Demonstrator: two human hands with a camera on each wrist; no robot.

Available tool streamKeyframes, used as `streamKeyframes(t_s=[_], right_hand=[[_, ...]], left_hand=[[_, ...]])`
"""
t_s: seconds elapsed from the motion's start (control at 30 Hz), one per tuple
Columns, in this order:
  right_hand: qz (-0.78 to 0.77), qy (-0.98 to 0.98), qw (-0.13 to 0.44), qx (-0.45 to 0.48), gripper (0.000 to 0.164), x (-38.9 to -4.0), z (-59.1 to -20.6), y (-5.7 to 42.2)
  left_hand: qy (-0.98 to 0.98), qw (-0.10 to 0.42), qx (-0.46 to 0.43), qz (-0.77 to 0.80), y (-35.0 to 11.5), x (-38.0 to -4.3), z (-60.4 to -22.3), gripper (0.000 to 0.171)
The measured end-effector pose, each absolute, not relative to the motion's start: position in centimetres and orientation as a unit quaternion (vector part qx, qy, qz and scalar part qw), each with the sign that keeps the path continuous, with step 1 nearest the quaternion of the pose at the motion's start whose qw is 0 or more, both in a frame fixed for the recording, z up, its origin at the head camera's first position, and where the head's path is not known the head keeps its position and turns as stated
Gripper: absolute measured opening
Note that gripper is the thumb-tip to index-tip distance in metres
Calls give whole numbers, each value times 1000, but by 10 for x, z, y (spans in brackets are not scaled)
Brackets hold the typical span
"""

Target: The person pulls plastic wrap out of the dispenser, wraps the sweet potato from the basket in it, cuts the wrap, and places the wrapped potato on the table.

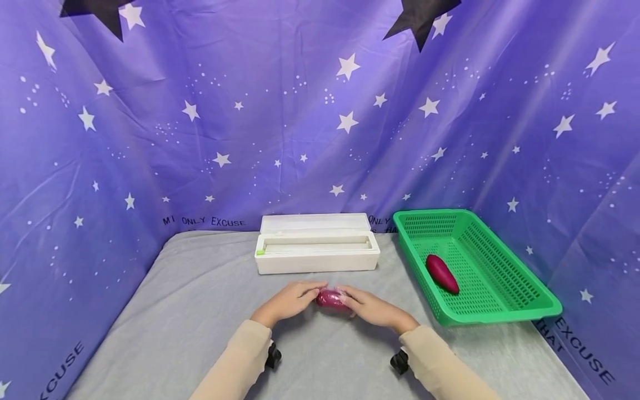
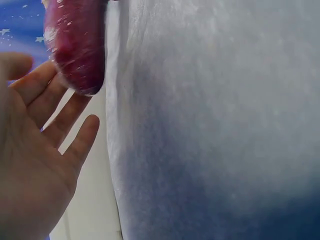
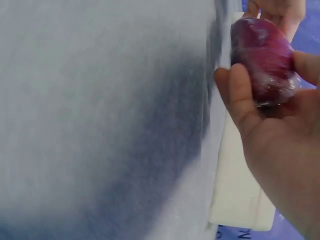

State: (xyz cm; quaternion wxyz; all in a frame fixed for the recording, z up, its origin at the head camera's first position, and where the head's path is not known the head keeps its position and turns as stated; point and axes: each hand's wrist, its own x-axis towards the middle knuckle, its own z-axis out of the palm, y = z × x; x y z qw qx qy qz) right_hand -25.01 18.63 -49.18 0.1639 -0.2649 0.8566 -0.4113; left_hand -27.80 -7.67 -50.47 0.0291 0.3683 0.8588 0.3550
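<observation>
A dark-red sweet potato (image 1: 332,299) in shiny clear plastic wrap is held up between both hands, in front of the white box. My right hand (image 1: 372,307) grips its right end, with the thumb (image 3: 306,66) on one side and curled fingers (image 3: 242,92) on the other. My left hand (image 1: 287,301) is at the left end. In the left wrist view its fingers (image 2: 65,120) are spread and fairly straight, with some tips behind the wrapped sweet potato (image 2: 77,50), and the thumb stands apart from it.
A long white cling film box (image 1: 318,262) with its lid raised stands behind the hands at the back of the grey cloth-covered table (image 1: 200,333). To the right is a green basket (image 1: 500,319) holding an unwrapped sweet potato (image 1: 442,274). A purple star-patterned curtain (image 1: 300,111) surrounds the table.
</observation>
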Motion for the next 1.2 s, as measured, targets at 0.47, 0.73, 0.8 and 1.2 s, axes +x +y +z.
streamKeyframes(t_s=[0.47, 0.73, 0.8, 1.2], right_hand=[[-538, 782, 200, -244, 52, -255, -498, 191], [-550, 765, 210, -263, 47, -258, -505, 192], [-555, 760, 215, -262, 48, -258, -505, 190], [-602, 713, 254, -253, 45, -260, -506, 180]], left_hand=[[842, 21, 374, 389, -74, -277, -508, 59], [843, 42, 375, 383, -73, -274, -505, 50], [841, 45, 376, 386, -74, -273, -505, 50], [825, 84, 362, 426, -79, -269, -502, 49]])
